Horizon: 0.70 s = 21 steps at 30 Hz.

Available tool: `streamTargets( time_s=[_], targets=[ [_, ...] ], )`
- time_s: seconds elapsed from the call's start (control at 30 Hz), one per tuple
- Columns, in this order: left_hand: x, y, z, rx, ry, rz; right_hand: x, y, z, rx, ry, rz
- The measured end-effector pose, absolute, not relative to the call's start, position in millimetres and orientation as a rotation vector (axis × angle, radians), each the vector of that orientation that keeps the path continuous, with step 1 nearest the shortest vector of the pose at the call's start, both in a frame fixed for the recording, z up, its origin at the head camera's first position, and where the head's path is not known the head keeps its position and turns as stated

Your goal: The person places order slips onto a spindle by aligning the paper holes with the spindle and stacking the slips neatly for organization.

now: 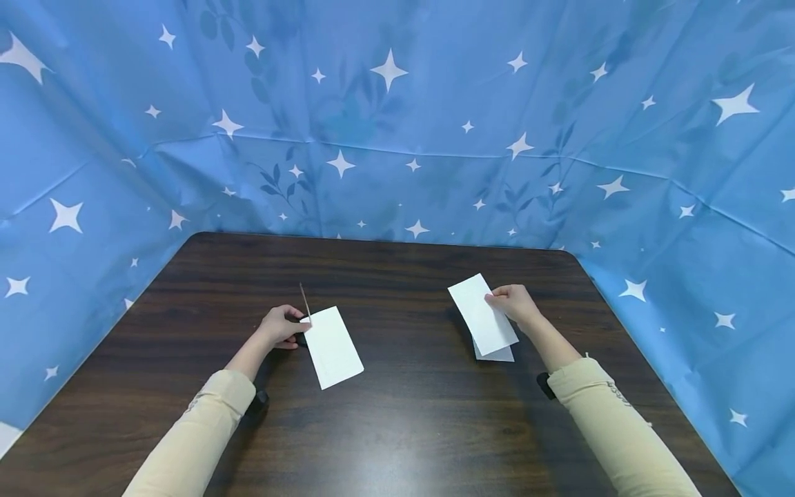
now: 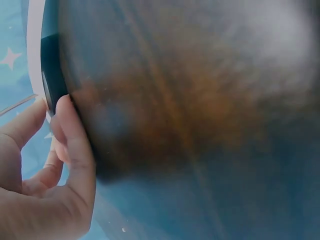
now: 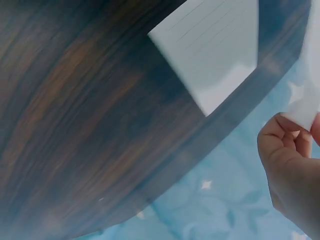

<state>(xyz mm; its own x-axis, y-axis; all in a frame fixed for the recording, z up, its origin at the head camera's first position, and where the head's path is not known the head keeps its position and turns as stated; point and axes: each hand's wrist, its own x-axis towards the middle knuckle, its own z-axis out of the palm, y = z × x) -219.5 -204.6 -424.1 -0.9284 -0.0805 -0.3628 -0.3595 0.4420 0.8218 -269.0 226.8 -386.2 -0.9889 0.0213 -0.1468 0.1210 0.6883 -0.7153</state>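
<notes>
My left hand [image 1: 282,327] pinches the upper left edge of a white pad of paper [image 1: 332,347]. Something dark [image 2: 53,70] lies against the pad's underside in the left wrist view, between the fingers. A thin strip [image 1: 304,301] sticks up by the left thumb; what it is I cannot tell. Over on the right, my right hand [image 1: 514,304] pinches the edge of a white sheet of paper [image 1: 483,314], held tilted above the table. Below it shows a second white sheet [image 1: 495,355], faintly lined in the right wrist view, partly hidden by the upper one.
Both hands are over a dark wood-grain table [image 1: 397,428] with rounded far corners. A blue curtain with white stars [image 1: 397,138] hangs behind and along the sides. Dark wrist bands [image 1: 545,386] show at the cream sleeves.
</notes>
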Motion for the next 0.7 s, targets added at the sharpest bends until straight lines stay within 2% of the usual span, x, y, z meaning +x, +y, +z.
streamTargets(
  time_s=[0.7],
  targets=[
    [-214, -212, -425, -0.342, 2.516, 1.443, -265, 158, -377, -0.084, 2.671, -1.287]
  ],
)
